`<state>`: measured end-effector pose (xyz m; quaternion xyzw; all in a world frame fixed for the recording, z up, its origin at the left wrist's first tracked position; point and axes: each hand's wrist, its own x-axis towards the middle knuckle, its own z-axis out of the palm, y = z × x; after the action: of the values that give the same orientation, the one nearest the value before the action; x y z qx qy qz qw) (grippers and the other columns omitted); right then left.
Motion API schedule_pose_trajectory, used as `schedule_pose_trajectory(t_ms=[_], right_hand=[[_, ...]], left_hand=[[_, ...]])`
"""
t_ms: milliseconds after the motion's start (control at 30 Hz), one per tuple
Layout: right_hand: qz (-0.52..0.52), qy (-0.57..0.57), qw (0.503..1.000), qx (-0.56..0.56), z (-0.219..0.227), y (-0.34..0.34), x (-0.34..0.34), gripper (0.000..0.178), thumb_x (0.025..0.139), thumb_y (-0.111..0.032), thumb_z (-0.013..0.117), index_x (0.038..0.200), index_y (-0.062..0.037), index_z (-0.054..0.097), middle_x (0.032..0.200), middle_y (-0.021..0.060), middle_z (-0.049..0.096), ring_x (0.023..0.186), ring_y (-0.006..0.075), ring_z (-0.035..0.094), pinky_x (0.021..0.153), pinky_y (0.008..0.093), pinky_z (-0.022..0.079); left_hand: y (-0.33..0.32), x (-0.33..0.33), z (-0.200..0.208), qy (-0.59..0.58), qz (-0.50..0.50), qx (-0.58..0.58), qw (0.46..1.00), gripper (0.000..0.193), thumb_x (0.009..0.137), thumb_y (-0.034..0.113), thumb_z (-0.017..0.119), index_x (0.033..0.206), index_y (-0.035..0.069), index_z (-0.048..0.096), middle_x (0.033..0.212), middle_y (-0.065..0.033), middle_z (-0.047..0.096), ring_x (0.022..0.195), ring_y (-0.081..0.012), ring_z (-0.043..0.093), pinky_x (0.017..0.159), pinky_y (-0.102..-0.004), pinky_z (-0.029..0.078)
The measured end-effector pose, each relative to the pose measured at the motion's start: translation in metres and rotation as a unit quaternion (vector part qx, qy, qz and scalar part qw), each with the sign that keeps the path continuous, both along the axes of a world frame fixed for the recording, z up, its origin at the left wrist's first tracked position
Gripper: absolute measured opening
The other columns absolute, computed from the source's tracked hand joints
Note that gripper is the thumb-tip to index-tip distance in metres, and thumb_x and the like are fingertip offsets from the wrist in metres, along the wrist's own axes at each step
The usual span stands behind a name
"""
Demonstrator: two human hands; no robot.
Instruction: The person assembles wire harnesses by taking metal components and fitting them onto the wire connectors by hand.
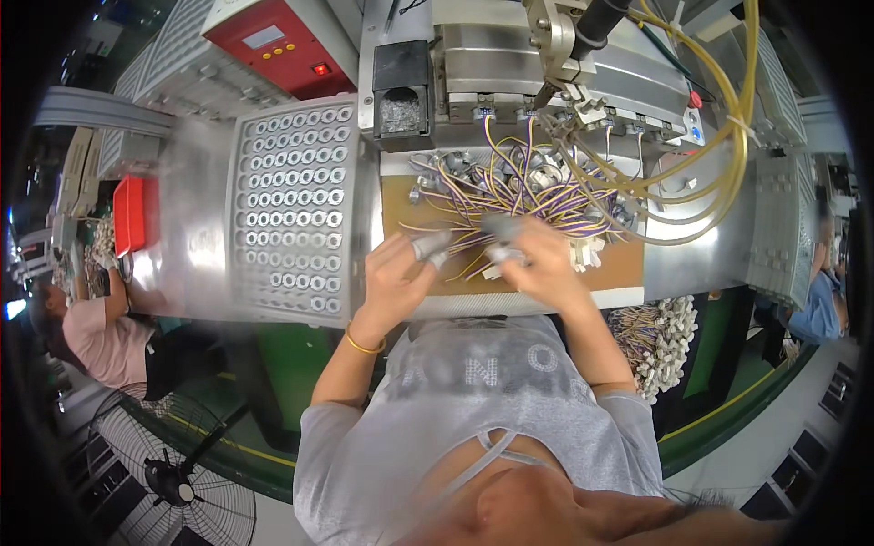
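Observation:
My left hand [401,273] is at the near left edge of a heap of yellow and purple wires [519,196], its fingers curled in a pinch. Pale grey covers sit on its fingertips, and whatever lies between them is too small to make out. Across from it, my right hand [543,259] bends over the near side of the heap. Its covered fingertips are smeared by motion, so its grip is unclear. Small metal parts and white connectors [587,253] lie among the wires. The heap rests on a brown work mat [396,205].
Left of the mat stands a grey tray [241,309] with rows of metal rings. Behind are a black box [401,68], a metal fixture [492,64] and a red-fronted control box [282,50]. Yellow hoses [742,91] hang at the right. A red bin [129,214] is farther left.

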<state>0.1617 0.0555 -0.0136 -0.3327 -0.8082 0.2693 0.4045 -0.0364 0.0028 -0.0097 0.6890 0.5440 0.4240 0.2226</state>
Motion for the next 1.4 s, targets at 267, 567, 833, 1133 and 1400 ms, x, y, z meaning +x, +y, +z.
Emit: schedule_pose_trajectory(t_ms=[267, 567, 833, 1133, 1400], right_hand=[[0.065, 0.032, 0.997, -0.041, -0.005, 0.003, -0.025, 0.02, 0.064, 0.0, 0.063, 0.083, 0.0023, 0.059, 0.067, 0.0115, 0.052, 0.058, 0.0247, 0.051, 0.052, 0.0326, 0.041], [0.16, -0.001, 0.986, -0.048, -0.009, 0.016, -0.003, 0.025, 0.065, -0.005, 0.063, 0.09, -0.0022, 0.063, 0.088, 0.0102, 0.062, 0.07, 0.0205, 0.058, 0.062, 0.0282, 0.046], [0.107, 0.007, 0.985, -0.134, 0.009, 0.002, -0.007, 0.009, 0.066, -0.002, 0.058, 0.06, -0.0006, 0.051, 0.049, 0.0059, 0.046, 0.043, 0.0151, 0.044, 0.04, 0.0275, 0.032], [0.109, 0.08, 0.968, -0.213, 0.029, -0.006, -0.003, 0.009, 0.071, -0.005, 0.061, 0.067, -0.0008, 0.055, 0.05, 0.0026, 0.049, 0.043, 0.0089, 0.046, 0.04, 0.0242, 0.034], [0.066, 0.071, 0.979, -0.177, 0.019, -0.003, -0.01, 0.006, 0.067, 0.001, 0.056, 0.073, 0.0019, 0.057, 0.057, 0.0063, 0.055, 0.048, 0.0103, 0.052, 0.045, 0.0234, 0.04]], left_hand=[[-0.018, -0.01, -0.001, -0.102, 0.096, -0.064, 0.988, 0.027, 0.065, -0.005, 0.058, 0.089, 0.003, 0.065, 0.075, -0.0104, 0.062, 0.064, -0.0197, 0.058, 0.057, -0.0274, 0.044], [-0.019, -0.009, 0.002, -0.038, 0.112, 0.003, 0.993, 0.021, 0.066, -0.001, 0.065, 0.087, 0.003, 0.066, 0.066, -0.0077, 0.06, 0.053, -0.0138, 0.053, 0.05, -0.0239, 0.041], [-0.032, -0.045, -0.023, 0.132, 0.143, 0.093, 0.976, 0.029, 0.063, 0.007, 0.064, 0.091, 0.0, 0.059, 0.08, -0.0171, 0.058, 0.068, -0.0321, 0.054, 0.062, -0.0379, 0.045], [-0.116, -0.183, -0.097, 0.457, 0.435, -0.058, 0.774, 0.028, 0.076, 0.022, 0.057, 0.09, -0.002, 0.06, 0.087, -0.021, 0.055, 0.079, -0.0371, 0.048, 0.073, -0.0458, 0.037], [-0.057, -0.102, -0.024, -0.26, 0.332, -0.077, 0.903, 0.035, 0.08, 0.004, 0.054, 0.114, -0.002, 0.05, 0.102, -0.0107, 0.058, 0.082, -0.0172, 0.059, 0.064, -0.0252, 0.047]])
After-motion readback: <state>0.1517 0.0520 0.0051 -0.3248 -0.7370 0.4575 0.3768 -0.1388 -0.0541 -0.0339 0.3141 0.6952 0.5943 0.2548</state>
